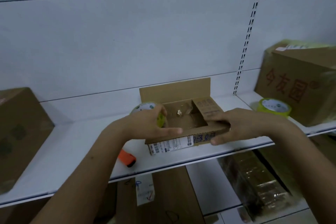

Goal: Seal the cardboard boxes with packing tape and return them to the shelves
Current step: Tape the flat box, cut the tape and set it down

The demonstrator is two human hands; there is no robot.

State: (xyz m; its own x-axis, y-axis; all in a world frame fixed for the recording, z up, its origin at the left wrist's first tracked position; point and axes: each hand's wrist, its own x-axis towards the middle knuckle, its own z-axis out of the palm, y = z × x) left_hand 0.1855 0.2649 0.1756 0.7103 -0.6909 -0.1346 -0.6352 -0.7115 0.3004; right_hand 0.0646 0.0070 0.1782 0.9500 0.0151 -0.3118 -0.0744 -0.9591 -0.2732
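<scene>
Between left hand (pixel 145 123) and right hand (pixel 241 125) sits the open box (pixel 183 125).

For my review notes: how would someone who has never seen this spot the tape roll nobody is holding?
Follow the white shelf right, past the open box. The loose tape roll lies flat beside the big red-printed carton, untouched, whereas the other roll is in the left hand.

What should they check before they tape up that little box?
1. Small box sits flat on the shelf: ok.
2. Flaps closed: not ok, the back flap stands up and the top is open.
3. Tape roll gripped by left hand: ok.
4. Right hand steadies the box: ok.
5. Tape end loose and ready: cannot tell.
6. Spare tape roll nearby: ok.
</scene>
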